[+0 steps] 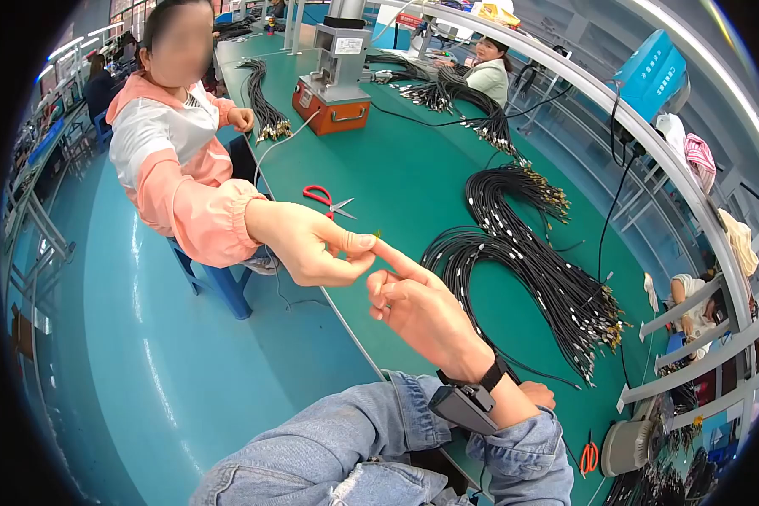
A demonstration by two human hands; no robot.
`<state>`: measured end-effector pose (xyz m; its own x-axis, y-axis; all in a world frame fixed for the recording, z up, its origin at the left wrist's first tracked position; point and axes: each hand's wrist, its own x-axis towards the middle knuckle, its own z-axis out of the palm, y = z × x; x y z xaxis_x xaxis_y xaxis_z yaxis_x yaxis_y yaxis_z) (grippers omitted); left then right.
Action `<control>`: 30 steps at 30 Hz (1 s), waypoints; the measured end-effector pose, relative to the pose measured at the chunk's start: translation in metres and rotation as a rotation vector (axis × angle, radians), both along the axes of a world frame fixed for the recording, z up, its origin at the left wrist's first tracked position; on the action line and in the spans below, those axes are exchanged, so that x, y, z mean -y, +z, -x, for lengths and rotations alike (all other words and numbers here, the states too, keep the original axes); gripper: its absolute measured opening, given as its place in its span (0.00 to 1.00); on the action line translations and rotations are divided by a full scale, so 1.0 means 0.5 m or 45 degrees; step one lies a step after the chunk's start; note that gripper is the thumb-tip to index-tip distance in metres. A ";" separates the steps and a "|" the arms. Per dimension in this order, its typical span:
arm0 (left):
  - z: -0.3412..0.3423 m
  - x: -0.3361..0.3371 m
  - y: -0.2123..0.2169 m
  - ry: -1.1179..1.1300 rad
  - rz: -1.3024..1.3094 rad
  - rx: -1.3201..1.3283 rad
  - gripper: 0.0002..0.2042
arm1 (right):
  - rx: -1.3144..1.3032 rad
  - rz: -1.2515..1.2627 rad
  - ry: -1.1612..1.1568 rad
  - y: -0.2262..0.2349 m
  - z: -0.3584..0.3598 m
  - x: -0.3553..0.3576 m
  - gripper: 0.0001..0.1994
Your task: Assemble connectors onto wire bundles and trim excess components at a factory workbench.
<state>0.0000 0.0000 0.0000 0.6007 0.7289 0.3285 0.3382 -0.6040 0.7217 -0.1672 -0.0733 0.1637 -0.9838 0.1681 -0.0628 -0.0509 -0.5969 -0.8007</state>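
My right hand (430,316), with a black strap and a dark device at its wrist, reaches over the green table (379,169). Its index finger is stretched out and its other fingers are loosely curled. The index fingertip meets the fingertips of a co-worker's hand (312,244). A tiny yellow-green piece (377,234), too small to name, shows at that meeting point, by the co-worker's thumb. My left arm crosses beneath the right one. Only part of my left hand (538,395) appears behind my right wrist, its fingers hidden.
Bundles of black cables (523,261) with metal ends cover the table's right side. Open red-handled scissors (325,200) lie beyond the hands. Another orange-handled pair (589,457) is at lower right. A grey machine with an orange base (333,105) stands farther back. The co-worker sits on a blue stool (228,291).
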 end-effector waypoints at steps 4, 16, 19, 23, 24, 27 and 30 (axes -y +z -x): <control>0.005 -0.001 0.001 0.028 -0.095 0.011 0.19 | 0.028 0.028 -0.053 0.001 0.005 0.000 0.31; -0.004 0.008 0.008 -0.032 -0.052 -0.103 0.14 | 0.042 -0.081 -0.055 0.000 -0.001 0.005 0.31; -0.008 -0.010 -0.014 0.039 -0.231 0.065 0.12 | 0.159 -0.282 -0.116 0.019 -0.040 -0.012 0.23; -0.003 -0.022 0.011 -0.168 -0.109 -0.061 0.10 | 0.216 -0.464 -0.352 0.045 -0.190 -0.054 0.17; 0.001 -0.033 -0.083 -0.143 0.072 0.399 0.10 | 0.195 -0.529 -0.429 0.064 -0.223 -0.052 0.16; -0.011 -0.030 -0.106 -0.129 0.179 0.637 0.08 | 0.197 -0.670 -0.681 0.090 -0.373 -0.072 0.13; -0.004 0.002 0.029 0.130 -0.258 0.087 0.05 | 0.234 -0.598 -1.375 0.066 -0.591 -0.078 0.11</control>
<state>0.0020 -0.0011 0.0144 0.4982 0.6998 0.5120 0.3596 -0.7041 0.6124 0.1285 -0.0343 0.1969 -0.3021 0.9479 0.1010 -0.2082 0.0378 -0.9774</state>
